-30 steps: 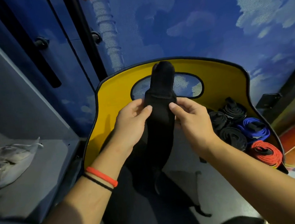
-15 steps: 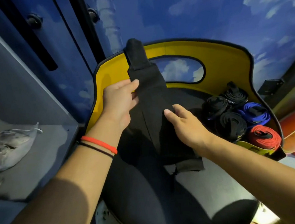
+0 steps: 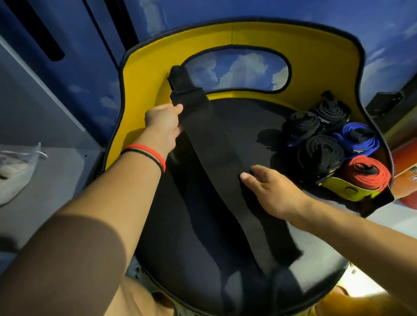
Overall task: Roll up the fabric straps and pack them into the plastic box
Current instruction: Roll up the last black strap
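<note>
Black strap is flat across the chair seat. Left hand pinches it near the seat's back, right hand rests open mid-seat. Best keep it taut and roll tight.

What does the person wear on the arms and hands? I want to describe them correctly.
Both forearms are bare, and no sleeve shows on them. The left hand and right hand have no gloves and no visible rings. Just behind the left hand are two thin bands side by side: an orange-red band and a black band. The right wrist is bare.
</note>
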{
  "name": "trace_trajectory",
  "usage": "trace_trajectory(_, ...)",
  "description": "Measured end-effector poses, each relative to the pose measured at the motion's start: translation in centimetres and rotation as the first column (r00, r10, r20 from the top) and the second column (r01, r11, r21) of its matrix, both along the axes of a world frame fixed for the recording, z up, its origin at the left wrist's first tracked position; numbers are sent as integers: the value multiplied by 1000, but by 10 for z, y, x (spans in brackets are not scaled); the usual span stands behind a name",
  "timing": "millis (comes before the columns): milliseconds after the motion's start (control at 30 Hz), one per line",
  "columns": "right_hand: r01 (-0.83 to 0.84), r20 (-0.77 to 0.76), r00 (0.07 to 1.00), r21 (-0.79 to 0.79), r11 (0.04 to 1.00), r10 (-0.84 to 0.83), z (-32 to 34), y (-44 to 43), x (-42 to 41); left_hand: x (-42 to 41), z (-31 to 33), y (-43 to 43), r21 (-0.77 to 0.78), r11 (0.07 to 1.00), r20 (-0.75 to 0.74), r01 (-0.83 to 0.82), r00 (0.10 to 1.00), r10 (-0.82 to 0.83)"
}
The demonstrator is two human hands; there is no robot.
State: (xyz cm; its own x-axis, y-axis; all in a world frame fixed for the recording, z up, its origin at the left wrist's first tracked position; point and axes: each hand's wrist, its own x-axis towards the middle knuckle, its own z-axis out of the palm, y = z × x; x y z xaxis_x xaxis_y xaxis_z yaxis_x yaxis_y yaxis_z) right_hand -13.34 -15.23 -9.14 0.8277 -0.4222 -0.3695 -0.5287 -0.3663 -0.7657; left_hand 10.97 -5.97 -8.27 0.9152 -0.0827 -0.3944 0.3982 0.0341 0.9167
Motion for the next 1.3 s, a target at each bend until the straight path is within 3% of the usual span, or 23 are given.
trace_trajectory(200,-152,-132,981,-77,985,141,-37,-6,-26,3,-45,-10,134,991,-72,23,997,-14)
trace_trajectory(300,-279,-191,951,-189,942,243,-39,-9,-35,7,-56,-14,210,977,-56,38,998,-26)
trace_trajectory(500,-508,-390,854,-481,714,345,-24,-6,-47,16,-67,-21,396,917,50,49,996,-75)
trace_trajectory(667,-546,-310,838,-472,692,450,-17,-10,-50,19,-74,-20,505,863,112,25,989,-95)
trace_trajectory(833,-722,-273,667,-469,509,694,-14,-12,-56,5,-56,-29,713,700,189,36,952,-241)
trace_trajectory(900,-763,-293,621,-439,475,727,-12,-12,-60,-11,-42,-30,773,632,239,48,902,-360)
trace_trajectory(967,-780,-301,597,-433,451,744,-12,-13,-64,-33,-29,-27,792,586,240,171,795,-557)
trace_trajectory(1067,-812,-330,547,-434,391,769,-11,-13,-69,-85,-16,-15,795,381,66,473,557,-828)
trace_trajectory(1167,-809,-336,534,-471,353,776,-15,-12,-75,-135,-12,7,808,147,-106,571,386,-916)
trace_trajectory(1233,-779,-312,558,-515,357,769,-22,-12,-80,-161,-12,25,777,98,-169,622,356,-919)
trace_trajectory(1300,-753,-281,579,-545,369,765,-28,-11,-86,-184,-13,45,715,126,-190,688,365,-912)
